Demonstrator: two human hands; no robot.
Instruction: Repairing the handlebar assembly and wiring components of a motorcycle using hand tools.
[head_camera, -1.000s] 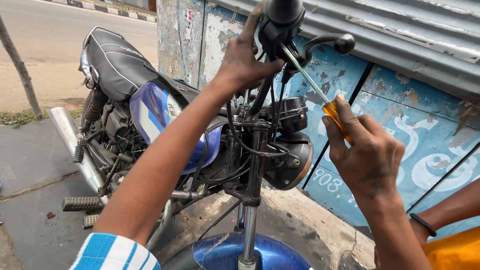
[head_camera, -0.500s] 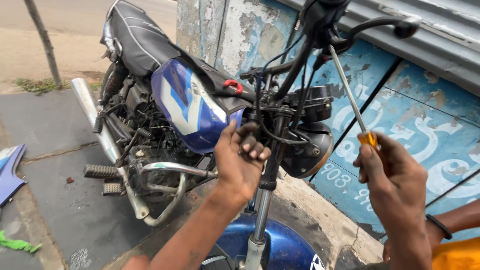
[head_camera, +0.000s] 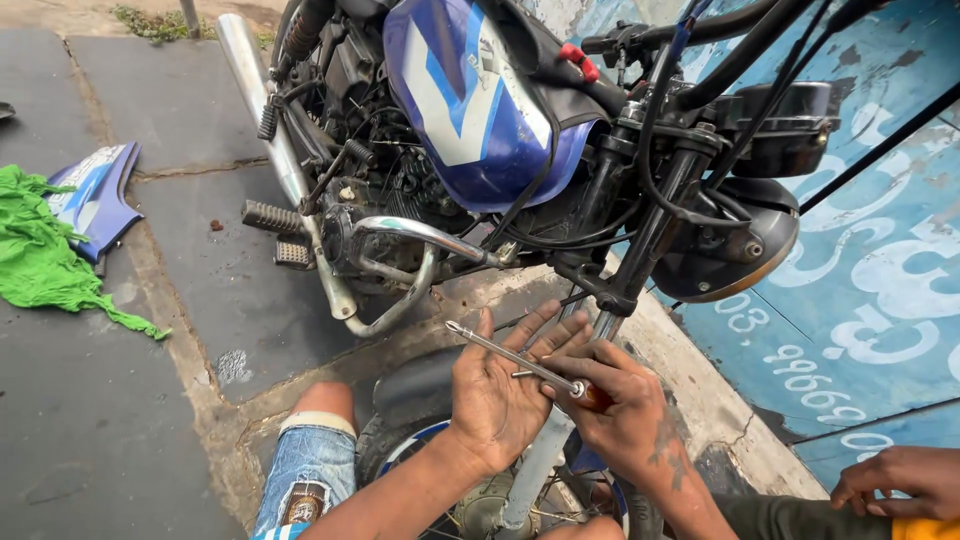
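Observation:
My right hand (head_camera: 625, 420) is closed around the orange handle of a long screwdriver (head_camera: 500, 350), low beside the front fork (head_camera: 640, 250) of a blue motorcycle (head_camera: 470, 110). The metal shaft points up and left across the palm of my left hand (head_camera: 500, 395). That hand is spread open, with its fingers reaching toward the fork leg. Both hands hover just above the front wheel and its blue mudguard (head_camera: 410, 445).
A green cloth (head_camera: 45, 255) and a loose blue body panel (head_camera: 95, 195) lie on the pavement at left. A painted blue wall (head_camera: 880, 280) stands close on the right. Another person's hand (head_camera: 895, 480) rests at the bottom right. My knee in torn jeans (head_camera: 305, 460) is at the bottom.
The view has tilted down from the handlebar to the fork. Both hands have dropped low, and my left hand has come in under the screwdriver shaft.

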